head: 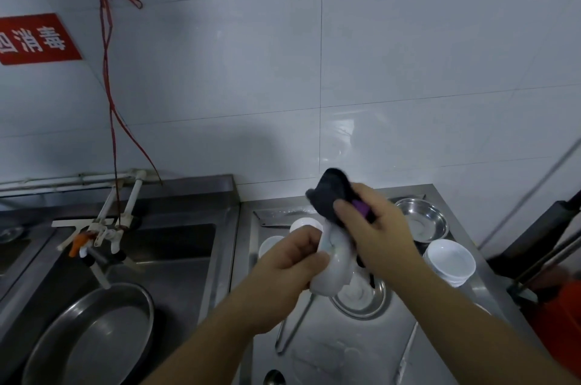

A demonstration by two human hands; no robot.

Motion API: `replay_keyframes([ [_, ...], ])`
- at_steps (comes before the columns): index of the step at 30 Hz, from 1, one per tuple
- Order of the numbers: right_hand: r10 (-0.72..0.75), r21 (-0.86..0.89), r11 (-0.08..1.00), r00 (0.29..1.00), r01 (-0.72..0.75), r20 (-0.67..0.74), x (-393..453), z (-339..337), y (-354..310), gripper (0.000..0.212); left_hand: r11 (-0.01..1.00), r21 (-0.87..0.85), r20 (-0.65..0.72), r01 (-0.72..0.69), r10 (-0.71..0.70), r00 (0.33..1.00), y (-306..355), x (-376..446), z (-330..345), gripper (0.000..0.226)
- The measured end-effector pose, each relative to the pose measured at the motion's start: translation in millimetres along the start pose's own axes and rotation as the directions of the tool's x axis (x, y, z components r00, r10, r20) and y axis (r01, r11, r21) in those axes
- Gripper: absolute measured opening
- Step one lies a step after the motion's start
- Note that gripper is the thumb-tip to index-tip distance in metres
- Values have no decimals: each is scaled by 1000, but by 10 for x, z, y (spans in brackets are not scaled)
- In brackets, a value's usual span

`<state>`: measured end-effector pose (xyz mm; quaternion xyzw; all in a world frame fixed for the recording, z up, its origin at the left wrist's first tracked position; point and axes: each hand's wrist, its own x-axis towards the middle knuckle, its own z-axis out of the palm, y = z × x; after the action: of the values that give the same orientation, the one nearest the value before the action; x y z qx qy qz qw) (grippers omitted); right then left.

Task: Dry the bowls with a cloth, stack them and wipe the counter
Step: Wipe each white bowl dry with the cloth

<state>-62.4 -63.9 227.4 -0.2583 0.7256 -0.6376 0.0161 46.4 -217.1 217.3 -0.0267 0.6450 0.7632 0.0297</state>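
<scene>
Far left of the hands, a steel basin (pixel 91 343) lies in the sink (pixel 176 259) under the taps (pixel 103 233). The left hand (pixel 292 262) grips a white bowl (pixel 330 265), tilted on edge above the counter (pixel 345 353). Just right, touching the bowl, the right hand (pixel 377 233) clutches a dark cloth (pixel 333 193) against it; both hands are close together. Behind the left hand sit 2 white bowls (pixel 303 224). Below the hands lies a steel dish (pixel 364 299). Right of the right hand, a stack of white bowls (pixel 449 262) stands near a steel bowl (pixel 424 221)
</scene>
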Motion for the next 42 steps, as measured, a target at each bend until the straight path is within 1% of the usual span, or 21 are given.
replay_keyframes([
  [1,105,150,984,994,-100,-24,46,-14,-14,10,1000,-8,15,-14,14,1000,38,1,-11,28],
  [2,207,275,943,978,-189,-36,83,-25,-13,14,1000,-13,36,-29,29,999,79,3,-22,27],
  [3,312,388,879,950,-276,-30,98,-35,-8,19,999,-15,57,-39,40,998,124,6,-27,26],
  [5,487,582,704,873,-407,21,87,-47,-10,26,998,-44,79,-53,56,995,202,12,-25,25],
  [7,604,675,527,786,-516,129,46,-44,27,36,993,-102,82,-64,72,994,232,19,-19,23],
  [8,639,688,465,749,-558,176,17,-31,53,41,989,-135,82,-68,79,994,231,21,-14,23],
  [10,671,703,386,705,-597,230,-51,24,107,49,983,-170,65,-76,89,994,231,26,2,23],
  [12,684,729,344,690,-591,236,-86,77,139,55,987,-137,46,-85,92,995,230,47,34,24],
  [14,700,753,324,681,-572,216,-87,98,145,56,994,-74,44,-78,81,996,220,70,69,25],
  [17,724,744,351,668,-569,170,-35,80,109,51,999,-23,36,-34,35,999,259,100,70,33],
  [19,737,723,391,664,-570,126,11,59,72,45,996,-87,53,20,-16,998,311,131,33,47],
  [22,724,676,472,687,-565,69,72,43,6,31,959,-263,23,106,-103,994,408,160,12,42],
  [24,713,665,487,698,-566,72,98,44,-36,31,944,-310,-11,113,-123,992,426,160,-4,43],
  [26,724,690,450,683,-567,90,98,41,-62,32,952,-298,4,69,-71,997,422,161,-9,39],
  [29,764,725,355,630,-590,140,44,72,-52,44,950,-311,-14,-3,-1,1000,375,180,12,31],
  [31,776,740,303,606,-601,174,-13,133,-29,52,968,-248,-44,-40,30,999,320,202,56,32],
  [34,785,770,252,589,-587,192,-50,190,1,57,986,-145,-14,-78,77,997,263,210,153,36],
  [36,791,756,258,581,-601,192,-34,157,10,56,992,-110,-13,-64,63,998,233,211,166,42],
  [39,790,718,311,589,-622,168,25,75,12,49,997,-78,9,-7,8,1000,269,253,110,56],
  [40,787,710,326,595,-624,161,45,59,4,46,993,-112,15,19,-17,1000,314,268,97,57],
  [42,783,704,353,607,-617,139,90,43,-25,38,961,-267,-14,71,-78,997,409,297,84,47],
])
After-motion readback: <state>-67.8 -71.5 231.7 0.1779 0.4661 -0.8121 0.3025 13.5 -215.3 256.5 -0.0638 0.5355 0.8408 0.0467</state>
